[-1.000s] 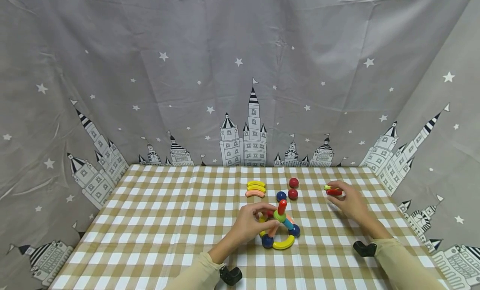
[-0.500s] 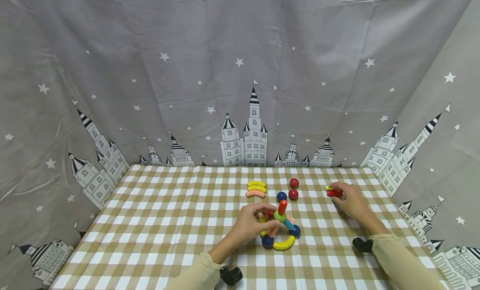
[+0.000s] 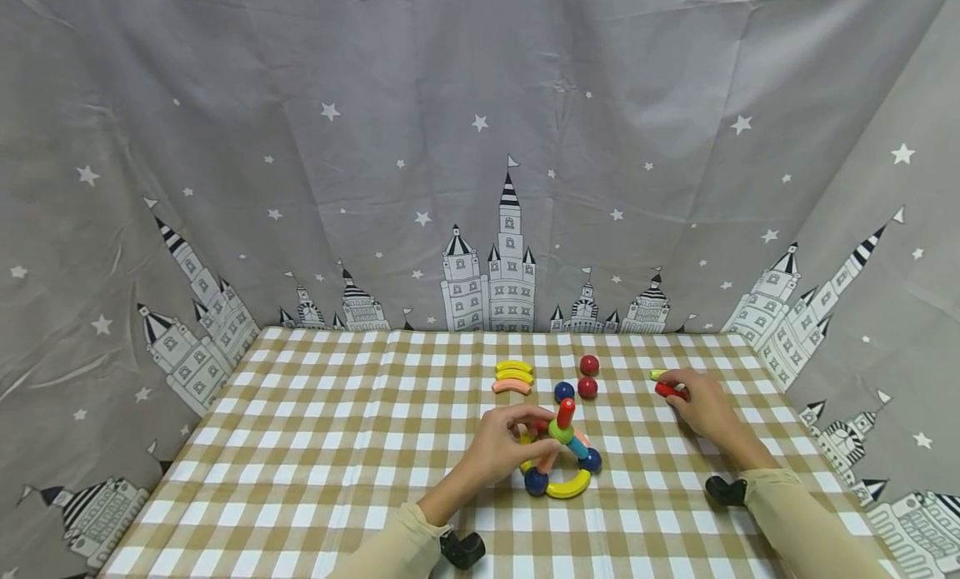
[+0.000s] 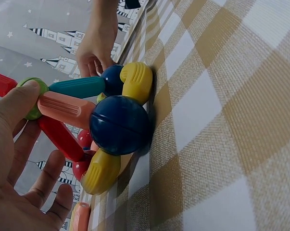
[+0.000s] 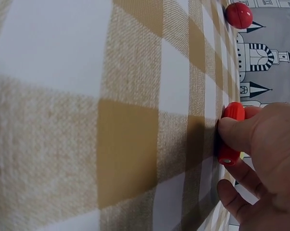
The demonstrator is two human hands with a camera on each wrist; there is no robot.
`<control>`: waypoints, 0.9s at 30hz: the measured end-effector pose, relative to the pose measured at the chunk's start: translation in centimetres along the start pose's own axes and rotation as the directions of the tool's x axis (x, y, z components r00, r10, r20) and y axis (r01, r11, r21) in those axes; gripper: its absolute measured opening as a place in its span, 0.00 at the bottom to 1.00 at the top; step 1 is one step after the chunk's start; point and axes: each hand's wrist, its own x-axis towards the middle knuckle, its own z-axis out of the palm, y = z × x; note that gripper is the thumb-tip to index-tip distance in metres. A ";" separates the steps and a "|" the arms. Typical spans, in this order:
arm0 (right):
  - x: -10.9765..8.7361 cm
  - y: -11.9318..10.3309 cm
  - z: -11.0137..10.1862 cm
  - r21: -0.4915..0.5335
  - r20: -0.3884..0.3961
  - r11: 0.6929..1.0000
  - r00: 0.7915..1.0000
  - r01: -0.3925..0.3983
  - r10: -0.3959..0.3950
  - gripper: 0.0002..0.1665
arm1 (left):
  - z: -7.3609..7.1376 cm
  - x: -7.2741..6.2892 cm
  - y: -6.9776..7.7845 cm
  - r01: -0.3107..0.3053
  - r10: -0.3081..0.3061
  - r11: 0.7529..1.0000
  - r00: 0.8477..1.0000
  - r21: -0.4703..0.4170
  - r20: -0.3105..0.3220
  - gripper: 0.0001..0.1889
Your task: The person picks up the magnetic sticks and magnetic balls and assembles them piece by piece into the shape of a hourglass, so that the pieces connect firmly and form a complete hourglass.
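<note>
My left hand (image 3: 498, 450) steadies a small magnetic stick-and-ball frame, its thumb and fingers on the green ball (image 4: 33, 110) at the top. A red stick (image 3: 566, 413) points up from that ball. Salmon, teal and red sticks slope down from it to a ring of yellow and salmon curved pieces joined by balls, among them a dark blue ball (image 4: 119, 125). Over to the right, my right hand (image 3: 707, 412) pinches a loose red magnetic stick (image 5: 234, 112) at the tablecloth. Beside it lies a yellow-green stick (image 3: 657, 375), partly hidden by the fingers.
Behind the frame lie two yellow curved pieces (image 3: 513, 367) and a salmon curved piece (image 3: 512, 386). Next to them are a blue ball (image 3: 564, 391) and two red balls (image 3: 588, 365). A checked cloth (image 3: 360, 446) covers the table; a grey castle-print curtain (image 3: 375, 187) hangs behind.
The red stick in my right hand has shifted slightly toward me and right, widening its gap from the yellow-green stick. My left hand and the frame stay put.
</note>
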 end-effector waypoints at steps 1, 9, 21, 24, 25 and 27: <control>0.0 0.0 0.0 -0.005 0.002 1.000 1.000 0.008 -0.008 0.16 | 0.0 0.0 0.1 0.001 -0.001 1.000 1.000 0.001 0.000 0.15; -0.1 -0.5 -0.5 -0.008 0.021 0.998 0.998 0.055 -0.055 0.19 | -0.1 -0.1 0.4 -0.003 0.003 1.000 1.000 0.023 0.008 0.16; -1.3 -3.4 -2.2 0.133 -0.093 0.980 0.986 0.150 -0.139 0.19 | -0.1 0.0 0.5 -0.024 0.024 1.000 1.000 0.016 0.011 0.16; -1.7 -4.5 -2.8 0.189 -0.069 0.976 0.993 0.105 -0.093 0.19 | -0.1 0.1 0.4 -0.027 0.027 1.000 1.000 0.012 0.011 0.16; -1.8 -4.9 -2.9 0.208 -0.057 0.975 0.996 0.083 -0.073 0.19 | 0.0 0.1 0.4 -0.026 0.026 1.000 1.000 0.011 0.009 0.16; -2.1 -5.7 -3.2 0.243 -0.045 0.969 0.998 0.045 -0.035 0.19 | 0.0 0.2 0.4 -0.027 0.027 1.000 1.000 0.008 0.007 0.15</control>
